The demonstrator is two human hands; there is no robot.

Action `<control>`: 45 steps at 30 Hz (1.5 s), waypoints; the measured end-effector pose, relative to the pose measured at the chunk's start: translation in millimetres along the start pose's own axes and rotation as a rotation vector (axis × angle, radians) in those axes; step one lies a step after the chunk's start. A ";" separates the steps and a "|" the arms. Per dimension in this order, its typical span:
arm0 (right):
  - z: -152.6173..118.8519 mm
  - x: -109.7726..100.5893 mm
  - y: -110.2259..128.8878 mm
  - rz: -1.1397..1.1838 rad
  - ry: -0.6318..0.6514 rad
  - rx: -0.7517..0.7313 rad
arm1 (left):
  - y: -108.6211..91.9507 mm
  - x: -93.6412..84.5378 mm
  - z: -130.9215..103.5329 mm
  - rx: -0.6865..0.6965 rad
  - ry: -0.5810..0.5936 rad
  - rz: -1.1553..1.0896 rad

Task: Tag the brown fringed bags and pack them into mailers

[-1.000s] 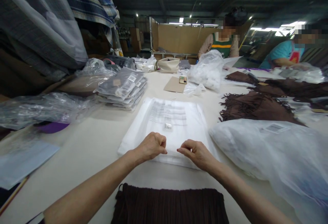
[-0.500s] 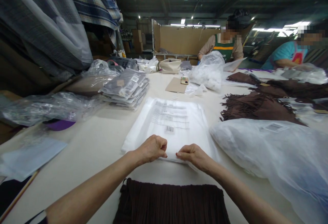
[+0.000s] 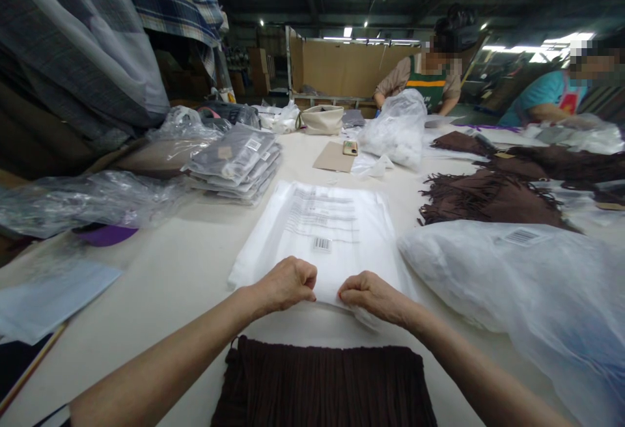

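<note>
A stack of white plastic bags point(image 3: 342, 254) with printed lines and a barcode label lies flat in front of me. My left hand point(image 3: 293, 282) is closed in a pinch at the near edge of the top bag. A short distance to its right, my right hand point(image 3: 368, 291) pinches the same edge, thumb and forefinger together. The bag's edge between the fingers is mostly hidden. Nearest to me, below both hands, lies a dark brown fringed piece point(image 3: 327, 381), its strands running toward me.
Packed grey bags point(image 3: 229, 160) are stacked at left, near loose clear plastic point(image 3: 92, 199). On the right are a large filled plastic bag point(image 3: 512, 277) and brown fringed pieces point(image 3: 493, 196). A phone point(image 3: 350, 148) lies on cardboard. Two people work across the table.
My right hand has shifted slightly right, so the gap between the hands is a little wider. The view has tilted slightly; the bag stack stays in place.
</note>
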State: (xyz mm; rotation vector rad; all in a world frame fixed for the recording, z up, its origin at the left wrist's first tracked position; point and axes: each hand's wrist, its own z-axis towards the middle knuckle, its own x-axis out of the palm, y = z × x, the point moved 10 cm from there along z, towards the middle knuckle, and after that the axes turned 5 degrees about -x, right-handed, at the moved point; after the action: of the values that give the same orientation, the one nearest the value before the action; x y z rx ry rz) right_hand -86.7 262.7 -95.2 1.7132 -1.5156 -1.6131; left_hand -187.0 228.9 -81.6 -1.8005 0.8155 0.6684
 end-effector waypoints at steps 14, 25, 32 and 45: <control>-6.0 -0.8 24.1 -0.581 -0.077 -0.125 | -11.8 4.3 -8.0 0.064 -0.010 0.132; -41.4 9.8 47.6 -1.020 -0.368 -0.506 | -7.7 -0.7 -25.0 0.155 -0.276 0.548; -76.6 0.6 28.4 -1.056 -0.426 -0.575 | 51.2 -53.0 -65.5 0.014 -0.547 0.504; -114.8 -38.6 -97.0 0.534 -0.953 0.173 | 155.0 -35.9 -109.8 -0.426 -0.832 -0.696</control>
State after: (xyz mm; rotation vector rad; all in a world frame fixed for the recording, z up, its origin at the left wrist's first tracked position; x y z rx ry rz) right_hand 64.7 285.2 -120.5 0.4237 -2.2991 -2.1049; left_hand -322.5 92.9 -104.6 -1.7602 -0.5250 1.0341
